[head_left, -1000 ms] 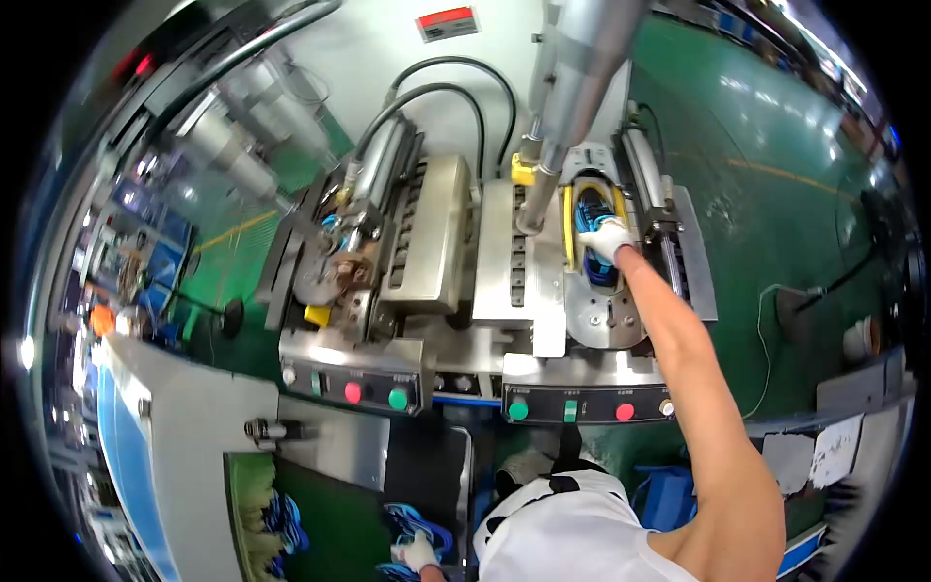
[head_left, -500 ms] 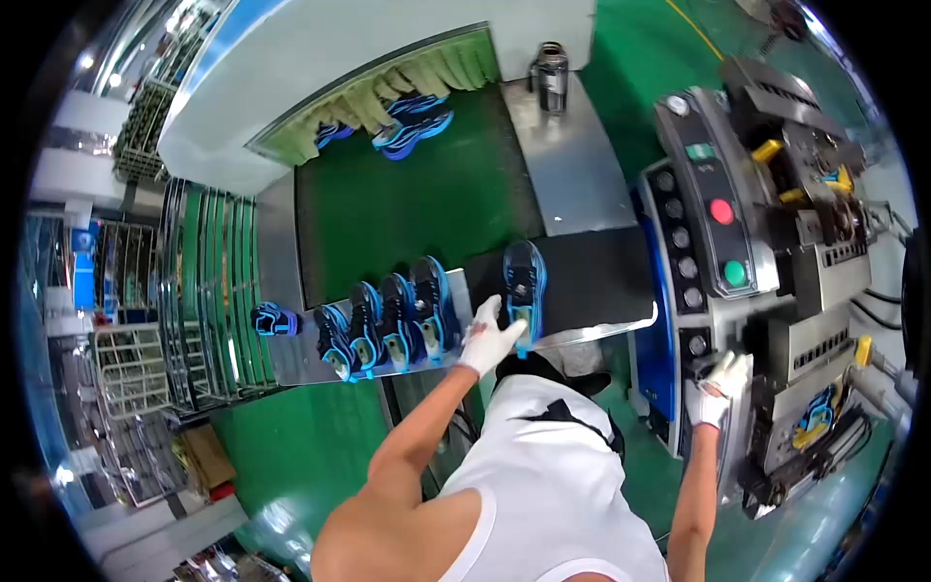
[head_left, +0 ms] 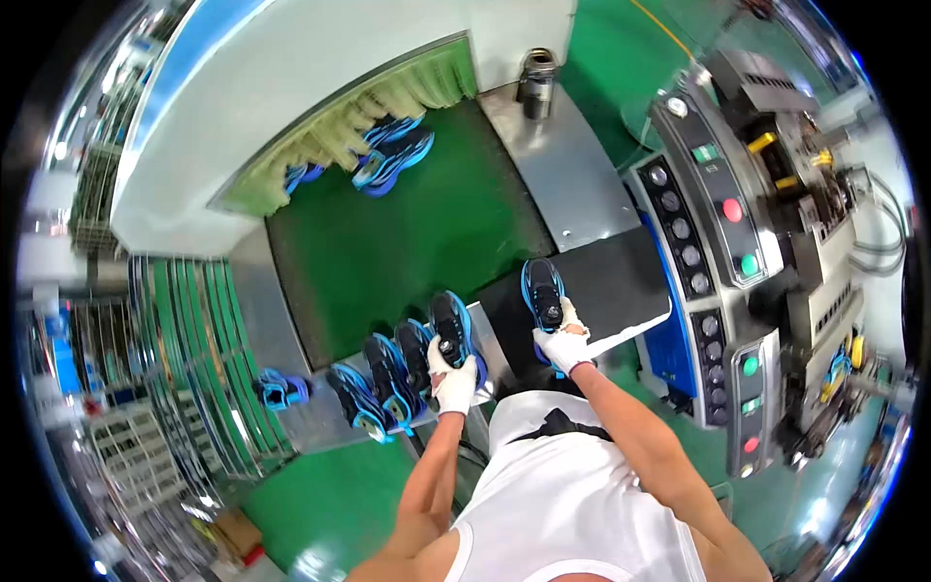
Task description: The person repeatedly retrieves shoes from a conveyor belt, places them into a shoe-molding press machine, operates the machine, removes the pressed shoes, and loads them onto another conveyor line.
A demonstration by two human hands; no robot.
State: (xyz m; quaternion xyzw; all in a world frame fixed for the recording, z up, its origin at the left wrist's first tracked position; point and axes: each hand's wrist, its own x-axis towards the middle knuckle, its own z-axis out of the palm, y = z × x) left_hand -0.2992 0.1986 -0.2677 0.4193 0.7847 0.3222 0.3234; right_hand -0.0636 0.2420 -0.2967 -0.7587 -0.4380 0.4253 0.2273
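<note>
My left hand, in a white glove, has its fingers around the heel end of a black and blue sports shoe. That shoe stands at the right end of a row of similar shoes along the metal ledge. On the black mat lies another black and blue sports shoe, toe away from me. My right hand, also gloved, is closed around its heel end. Both gloves partly hide the shoes' heels.
A green conveyor belt runs out from a fringed opening, where more shoes sit. A machine with buttons and gauges stands at right. One shoe lies at far left beside a metal rack. A metal flask stands at the back.
My right hand has moved from the machine at right to the shoe on the mat. My left hand has left that shoe and moved left to the row's end shoe. The view has shifted.
</note>
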